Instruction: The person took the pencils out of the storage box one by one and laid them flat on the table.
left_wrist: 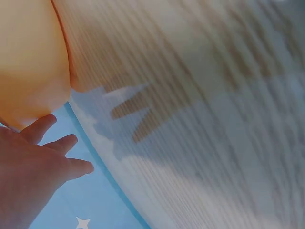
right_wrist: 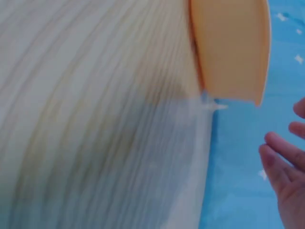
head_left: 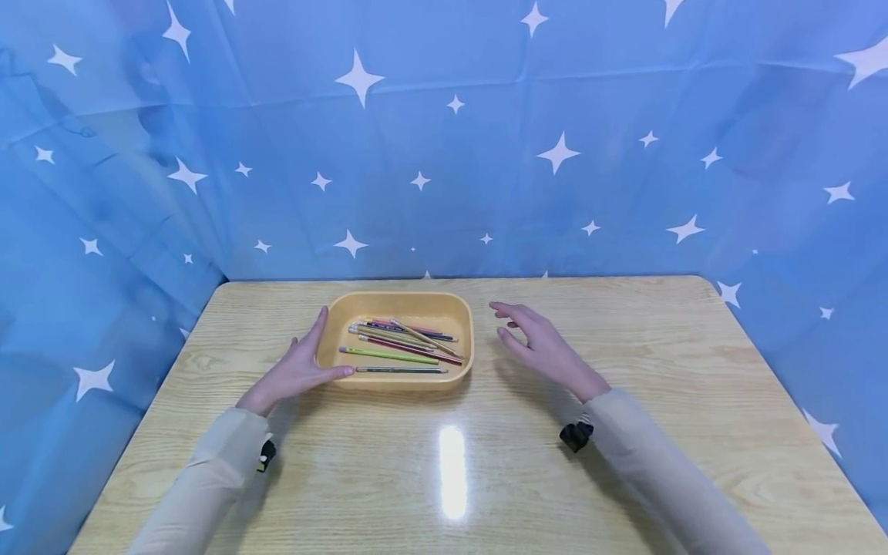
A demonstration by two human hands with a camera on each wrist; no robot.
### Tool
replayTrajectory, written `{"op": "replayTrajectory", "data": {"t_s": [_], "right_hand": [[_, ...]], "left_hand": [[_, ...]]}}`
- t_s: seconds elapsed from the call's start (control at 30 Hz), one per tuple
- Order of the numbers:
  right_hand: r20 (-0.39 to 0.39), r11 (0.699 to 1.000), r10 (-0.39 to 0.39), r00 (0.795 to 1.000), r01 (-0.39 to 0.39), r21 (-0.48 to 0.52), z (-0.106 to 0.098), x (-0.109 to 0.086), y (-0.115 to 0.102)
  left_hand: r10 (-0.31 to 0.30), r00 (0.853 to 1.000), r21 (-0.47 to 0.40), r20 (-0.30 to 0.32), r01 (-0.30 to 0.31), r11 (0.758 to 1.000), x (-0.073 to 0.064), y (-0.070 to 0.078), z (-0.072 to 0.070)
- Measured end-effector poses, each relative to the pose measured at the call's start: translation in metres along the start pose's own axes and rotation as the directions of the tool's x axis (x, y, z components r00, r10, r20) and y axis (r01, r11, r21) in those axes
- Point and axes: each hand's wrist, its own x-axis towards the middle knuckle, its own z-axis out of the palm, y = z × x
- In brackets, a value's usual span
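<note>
A shallow yellow-orange plastic tray (head_left: 402, 303) stands toward the back of the table, left of its middle. Inside lie several pencils, among them a lime-green pencil (head_left: 388, 354), a dark red pencil (head_left: 416, 351) and a dark green pencil (head_left: 402, 370) nearest the front wall. My left hand (head_left: 298, 370) is at the tray's left end with fingers spread, the thumb reaching over the front left corner. In the left wrist view its straight fingertips are right at the tray's outer wall. My right hand (head_left: 544, 351) hovers apart from the tray's right side, fingers loosely extended, holding nothing.
The pale wood-grain table (head_left: 388, 462) carries a bright light reflection in front of the tray. A blue curtain (head_left: 451, 154) with white stars hangs behind the table's back edge and along both sides. Both wrists wear small dark straps near the light sleeves.
</note>
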Motion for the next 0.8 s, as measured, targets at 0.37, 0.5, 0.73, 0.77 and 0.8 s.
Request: {"op": "replayTrajectory", "data": {"t_s": [0.37,0.5,0.73,0.77,0.8], "right_hand": [[0.013,0.996,-0.048,0.999,0.047,0.076,0.018,0.024,-0.025],[0.033,0.992,-0.082,0.996,0.078,0.101,0.025,0.033,-0.032],[0.086,0.992,-0.065,0.994,0.055,0.112,0.035,0.044,-0.042],[0.091,0.993,-0.064,0.994,0.054,0.107,0.037,0.045,-0.043],[0.094,0.994,-0.061,0.994,0.052,0.099,0.038,0.046,-0.044]], "left_hand": [[-0.009,1.0,-0.104,0.003,0.009,0.994,0.001,0.002,0.002],[0.008,1.0,-0.087,0.009,-0.007,0.996,0.003,0.001,0.002],[0.039,0.999,-0.082,0.03,-0.037,0.996,0.006,-0.001,0.002],[0.042,0.999,-0.084,0.033,-0.039,0.996,0.007,-0.001,0.002],[0.042,0.999,-0.088,0.035,-0.039,0.995,0.007,-0.001,0.002]]}}
